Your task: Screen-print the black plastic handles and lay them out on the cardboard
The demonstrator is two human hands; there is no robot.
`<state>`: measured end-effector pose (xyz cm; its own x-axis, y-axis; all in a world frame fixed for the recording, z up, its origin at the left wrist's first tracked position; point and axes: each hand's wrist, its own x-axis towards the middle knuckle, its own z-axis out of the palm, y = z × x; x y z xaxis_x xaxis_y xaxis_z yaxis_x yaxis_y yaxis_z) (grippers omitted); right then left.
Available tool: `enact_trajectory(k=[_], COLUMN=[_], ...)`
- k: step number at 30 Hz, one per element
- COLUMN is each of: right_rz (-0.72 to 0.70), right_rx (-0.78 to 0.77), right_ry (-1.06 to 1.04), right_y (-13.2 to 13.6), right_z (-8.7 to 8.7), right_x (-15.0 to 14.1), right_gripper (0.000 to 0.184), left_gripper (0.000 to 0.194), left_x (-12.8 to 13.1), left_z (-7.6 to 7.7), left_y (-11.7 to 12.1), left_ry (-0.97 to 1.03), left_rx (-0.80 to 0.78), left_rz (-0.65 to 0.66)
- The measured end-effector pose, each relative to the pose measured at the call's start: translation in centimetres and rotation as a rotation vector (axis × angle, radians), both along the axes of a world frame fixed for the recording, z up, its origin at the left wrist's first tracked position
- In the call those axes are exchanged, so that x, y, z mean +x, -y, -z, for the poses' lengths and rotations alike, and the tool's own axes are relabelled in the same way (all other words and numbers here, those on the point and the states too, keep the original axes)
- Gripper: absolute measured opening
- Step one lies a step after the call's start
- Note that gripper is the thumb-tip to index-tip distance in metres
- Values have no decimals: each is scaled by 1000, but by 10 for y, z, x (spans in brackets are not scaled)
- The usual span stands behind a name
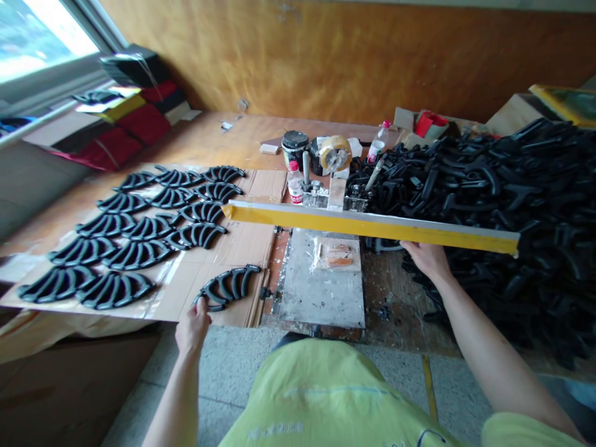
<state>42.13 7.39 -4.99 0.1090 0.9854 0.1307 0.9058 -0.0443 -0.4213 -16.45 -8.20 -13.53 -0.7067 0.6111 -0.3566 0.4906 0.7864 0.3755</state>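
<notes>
My left hand [192, 328] grips the near end of a black curved plastic part [228, 286] that lies on the cardboard sheet [186, 279]. My right hand [426, 257] reaches under the raised yellow-edged frame [372, 226] toward the big heap of black plastic parts [512, 211]; its fingers are hidden among the parts. Below the frame lies a grey metal plate [321, 282] with a small orange mark on it.
Rows of several black curved parts [135, 230] lie on the cardboard at left. Behind the frame stand a black can [295, 146], a tape roll [335, 153] and two small bottles [295, 182]. Red and black boxes [135, 112] sit by the window.
</notes>
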Motion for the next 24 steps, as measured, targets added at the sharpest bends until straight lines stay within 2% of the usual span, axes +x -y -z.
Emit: enact_trajectory(k=[3,5,7,10,13,17,20,22,24], right_rz=[-115,-196,-261,-269,-198,-356,-401,-401,-390], right_rx=[-202,-289,-298,-259,-154,1,-5,-21,-21], right_ry=[-419,-529,-494,-287,-61,15,33,9,-65], right_y=[9,9,5,0,5,24,35,35,29], right_z=[21,38,51,58,59,69,78,77,68], right_x=[-42,-73,-99,-118,-125,-141,-156,-157,-144], right_gripper=[33,33,30,31,45,51,55,54,49], left_gripper=[47,46,44,42,37,36,39,39,41], left_x=[40,71,98,131,155,182,196,199,195], left_z=[-27,-46,-65,-96,-130,-170,-182,-181,-175], left_y=[-33,-61,-88,-117,-132,-140,-141,-138,-130], left_ry=[87,170,242,318,421,681,821,806,772], left_rx=[189,334,470,647,818,1026,1071,1073,1072], left_rz=[79,151,228,342,393,413,434,427,414])
